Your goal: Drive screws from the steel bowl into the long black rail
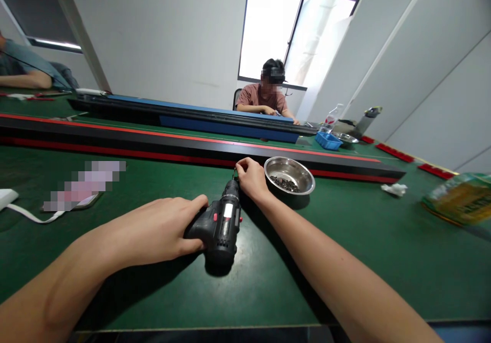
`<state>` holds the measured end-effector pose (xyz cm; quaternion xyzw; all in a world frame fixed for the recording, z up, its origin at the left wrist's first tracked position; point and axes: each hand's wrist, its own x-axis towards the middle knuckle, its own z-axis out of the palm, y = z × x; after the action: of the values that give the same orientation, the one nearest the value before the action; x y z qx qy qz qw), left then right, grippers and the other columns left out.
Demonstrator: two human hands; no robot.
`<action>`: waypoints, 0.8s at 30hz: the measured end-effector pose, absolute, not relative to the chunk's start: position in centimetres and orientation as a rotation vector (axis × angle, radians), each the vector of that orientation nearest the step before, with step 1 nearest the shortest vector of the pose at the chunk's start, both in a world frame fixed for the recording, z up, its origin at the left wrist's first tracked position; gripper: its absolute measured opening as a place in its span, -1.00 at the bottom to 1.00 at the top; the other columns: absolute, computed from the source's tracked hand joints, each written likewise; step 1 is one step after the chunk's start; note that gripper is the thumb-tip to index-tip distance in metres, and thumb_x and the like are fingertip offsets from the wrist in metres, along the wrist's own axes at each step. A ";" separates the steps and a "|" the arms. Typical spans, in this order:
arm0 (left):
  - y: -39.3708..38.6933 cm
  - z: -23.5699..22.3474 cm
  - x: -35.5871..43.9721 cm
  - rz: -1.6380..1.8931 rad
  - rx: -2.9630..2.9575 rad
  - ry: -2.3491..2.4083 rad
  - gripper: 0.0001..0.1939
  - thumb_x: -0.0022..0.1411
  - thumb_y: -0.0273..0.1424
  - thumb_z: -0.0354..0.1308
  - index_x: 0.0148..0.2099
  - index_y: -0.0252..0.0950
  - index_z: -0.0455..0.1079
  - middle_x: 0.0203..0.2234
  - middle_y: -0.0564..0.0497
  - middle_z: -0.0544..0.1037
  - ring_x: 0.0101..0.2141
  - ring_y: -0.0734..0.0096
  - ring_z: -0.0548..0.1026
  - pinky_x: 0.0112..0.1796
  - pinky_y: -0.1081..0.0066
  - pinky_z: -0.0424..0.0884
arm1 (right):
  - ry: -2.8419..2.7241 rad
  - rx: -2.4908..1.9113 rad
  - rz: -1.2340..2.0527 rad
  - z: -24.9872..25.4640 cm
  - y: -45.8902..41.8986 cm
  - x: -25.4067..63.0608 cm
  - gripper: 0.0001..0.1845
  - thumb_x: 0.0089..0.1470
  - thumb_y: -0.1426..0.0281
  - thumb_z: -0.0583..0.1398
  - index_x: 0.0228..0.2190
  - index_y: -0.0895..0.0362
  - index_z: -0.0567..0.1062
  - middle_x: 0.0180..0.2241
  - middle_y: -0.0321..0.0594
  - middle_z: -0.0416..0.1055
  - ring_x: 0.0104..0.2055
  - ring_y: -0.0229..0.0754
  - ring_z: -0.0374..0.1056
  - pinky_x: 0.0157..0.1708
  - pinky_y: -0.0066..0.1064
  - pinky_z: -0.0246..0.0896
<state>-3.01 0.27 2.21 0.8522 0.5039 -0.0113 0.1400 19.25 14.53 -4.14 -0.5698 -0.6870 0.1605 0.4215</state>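
Note:
My left hand (180, 225) is wrapped round the grip of a black cordless drill (226, 220), which points away from me over the green table. At the drill's front, the fingers of my right hand (251, 177) are pinched together by the tip of the bit (234, 173). What they hold, if anything, is too small to make out. Just right of that hand stands a round metal bowl (303, 177) with a heap of small dark screws (284, 183) in it. Beyond the hands, a long black bar with red edges (184, 143) lies across the table.
Further back lies a second long bar (230, 124) with blue parts, and a person (264, 95) sits behind it. A blue basket (328, 140) and a bottle (333, 117) stand back right. A crumpled tissue (394, 189) and yellow-green packet (460, 198) lie right. A phone (86, 200) lies left.

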 end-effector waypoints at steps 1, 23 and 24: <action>0.3 2.3 -3.0 -0.033 2.463 1.457 -0.70 0.25 -0.10 0.21 -0.05 -0.05 0.30 -0.28 0.03 0.64 -0.29 0.13 0.61 -0.35 0.29 0.30 | -1.688 -1.458 0.415 -4.5 15.0 19.3 -0.85 0.32 0.45 0.24 -0.21 0.17 0.66 -0.15 -0.07 0.67 -0.10 -0.08 0.57 0.01 -0.28 0.37; 0.3 2.0 -3.2 -0.027 2.446 1.459 -0.67 0.26 -0.06 0.21 0.01 -0.03 0.33 -0.27 0.03 0.64 -0.26 0.11 0.62 -0.32 0.27 0.33 | -1.647 -1.374 0.693 -6.3 17.3 20.2 -0.66 0.36 0.29 0.15 -0.22 0.16 0.71 -0.21 -0.11 0.68 -0.23 -0.11 0.58 -0.12 -0.36 0.42; 0.3 2.0 -3.2 -0.028 2.445 1.457 -0.67 0.26 -0.06 0.21 0.01 -0.02 0.33 -0.27 0.03 0.64 -0.26 0.11 0.62 -0.32 0.26 0.32 | -1.650 -1.374 0.691 -6.3 17.3 20.2 -0.65 0.36 0.28 0.14 -0.23 0.15 0.71 -0.22 -0.12 0.68 -0.25 -0.12 0.57 -0.15 -0.37 0.42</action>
<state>-3.21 0.32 2.05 0.8496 0.5065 -0.0097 0.1471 20.21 17.34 -6.35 -0.5505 -0.6607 0.2769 0.4286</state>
